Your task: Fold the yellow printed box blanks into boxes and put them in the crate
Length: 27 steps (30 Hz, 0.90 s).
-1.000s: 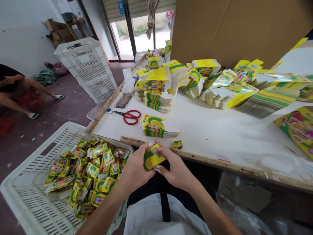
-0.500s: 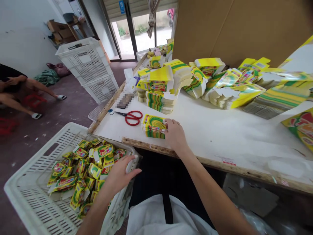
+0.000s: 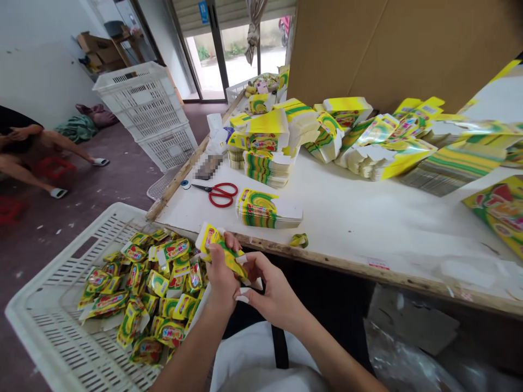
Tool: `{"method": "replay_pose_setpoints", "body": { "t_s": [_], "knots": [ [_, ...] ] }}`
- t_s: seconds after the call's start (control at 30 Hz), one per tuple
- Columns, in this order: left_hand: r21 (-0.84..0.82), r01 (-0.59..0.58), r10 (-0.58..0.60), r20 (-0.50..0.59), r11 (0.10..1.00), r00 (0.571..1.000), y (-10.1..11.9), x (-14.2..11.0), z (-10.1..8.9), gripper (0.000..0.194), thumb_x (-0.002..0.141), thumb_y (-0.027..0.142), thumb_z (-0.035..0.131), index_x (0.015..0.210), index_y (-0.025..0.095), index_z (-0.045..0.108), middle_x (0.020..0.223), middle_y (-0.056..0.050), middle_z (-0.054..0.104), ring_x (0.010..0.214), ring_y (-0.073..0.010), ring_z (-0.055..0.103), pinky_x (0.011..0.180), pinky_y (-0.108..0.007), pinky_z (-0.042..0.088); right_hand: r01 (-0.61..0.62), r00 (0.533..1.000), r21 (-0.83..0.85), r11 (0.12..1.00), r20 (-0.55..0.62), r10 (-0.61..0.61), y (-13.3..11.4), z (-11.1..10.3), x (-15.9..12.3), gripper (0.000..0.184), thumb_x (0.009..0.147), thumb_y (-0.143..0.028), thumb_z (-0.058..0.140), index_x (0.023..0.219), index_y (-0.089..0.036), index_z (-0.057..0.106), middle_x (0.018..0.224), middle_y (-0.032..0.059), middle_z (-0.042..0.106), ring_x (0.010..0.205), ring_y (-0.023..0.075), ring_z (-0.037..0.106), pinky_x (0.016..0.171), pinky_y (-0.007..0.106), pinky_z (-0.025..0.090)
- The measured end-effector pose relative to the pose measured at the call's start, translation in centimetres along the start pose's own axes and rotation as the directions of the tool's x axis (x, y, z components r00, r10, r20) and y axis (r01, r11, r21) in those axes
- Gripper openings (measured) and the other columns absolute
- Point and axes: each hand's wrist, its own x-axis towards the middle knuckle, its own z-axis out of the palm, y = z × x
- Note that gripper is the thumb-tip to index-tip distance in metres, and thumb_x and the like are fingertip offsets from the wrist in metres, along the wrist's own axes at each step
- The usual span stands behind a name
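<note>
My left hand (image 3: 223, 275) is wrapped round a small yellow and green carton (image 3: 212, 235), held tilted over the near edge of the table and the crate's corner. At the carton's lower end, my right hand (image 3: 267, 288) grips it with thumb and fingers at the white flaps. Just beyond my hands lies a stack of flat cartons (image 3: 257, 209) in the same print. To the right of my fingers, a small green-yellow piece (image 3: 299, 240) rests by the table edge. A white plastic crate (image 3: 38, 310) at my left holds many filled-out cartons (image 3: 167, 329).
Red-handled scissors (image 3: 223, 195) lie beside the stack, with a small roll (image 3: 185, 184) near their tip. More carton stacks (image 3: 267, 169) line the back of the table (image 3: 347, 218). Stacked white crates (image 3: 143, 109) stand on the floor. A seated person (image 3: 24, 141) is at far left.
My right hand has left the stack and come down left to meet my left hand. My left hand, which was open over the crate, now grips a carton. The small green-yellow piece has come into view.
</note>
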Motion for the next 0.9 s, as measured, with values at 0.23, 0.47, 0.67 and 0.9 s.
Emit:
{"method": "replay_pose_setpoints", "body": {
  "t_s": [0.23, 0.47, 0.67, 0.9],
  "knots": [
    [0.367, -0.032, -0.003, 0.092, 0.93, 0.996, -0.1, -0.7, -3.0, 0.042, 0.07, 0.058, 0.074, 0.086, 0.019, 0.07, 0.082, -0.003, 0.07, 0.084, -0.0206, 0.064, 0.085, -0.031, 0.05, 0.081, 0.978, -0.23, 0.97, -0.168, -0.122, -0.1, -3.7, 0.5, 0.007, 0.081, -0.02, 0.053, 0.086, -0.019, 0.059, 0.077, 0.0018, 0.065, 0.068, 0.0166, 0.059, 0.063, 0.026, 0.047],
    [0.488, -0.096, -0.108, 0.372, 0.867, 0.922, 3.5, 2.2, -5.5, 0.075, 0.063, 0.065, 0.075, 0.122, 0.021, 0.06, 0.125, -0.013, 0.064, 0.116, -0.0322, 0.058, 0.1, -0.044, 0.044, 0.31, 0.898, -0.686, 0.658, -0.015, -0.439, -1.1, -5.9, 0.0, 0.021, 0.085, -0.005, 0.05, 0.087, -0.021, 0.064, 0.081, 0.0033, 0.069, 0.075, 0.0192, 0.06, 0.068, 0.03, 0.048],
    [0.852, -0.288, -0.435, 0.481, 0.437, 0.761, 4.1, 0.8, -3.0, 0.069, 0.065, 0.027, 0.079, 0.127, 0.021, 0.049, 0.122, -0.01, 0.063, 0.109, -0.0292, 0.06, 0.095, -0.041, 0.047, 0.459, 0.811, -0.748, 0.48, 0.133, -0.569, -1.7, -4.6, -0.5, 0.026, 0.089, -0.009, 0.054, 0.103, -0.028, 0.064, 0.102, 0.0013, 0.069, 0.112, 0.0229, 0.055, 0.113, 0.047, 0.022],
    [0.798, -0.488, -0.243, 0.582, 0.353, 0.776, 1.3, -2.1, -2.9, 0.071, 0.073, 0.025, 0.07, 0.133, 0.022, 0.032, 0.122, -0.009, 0.059, 0.106, -0.0249, 0.061, 0.089, -0.036, 0.05, 0.098, 0.93, 0.034, 0.995, -0.358, -0.079, 0.5, -3.9, -0.8, 0.051, 0.089, -0.039, 0.059, 0.136, -0.027, 0.043, 0.14, 0.0112, 0.049, 0.129, 0.0279, 0.047, 0.106, 0.049, 0.04]
  ]
}}
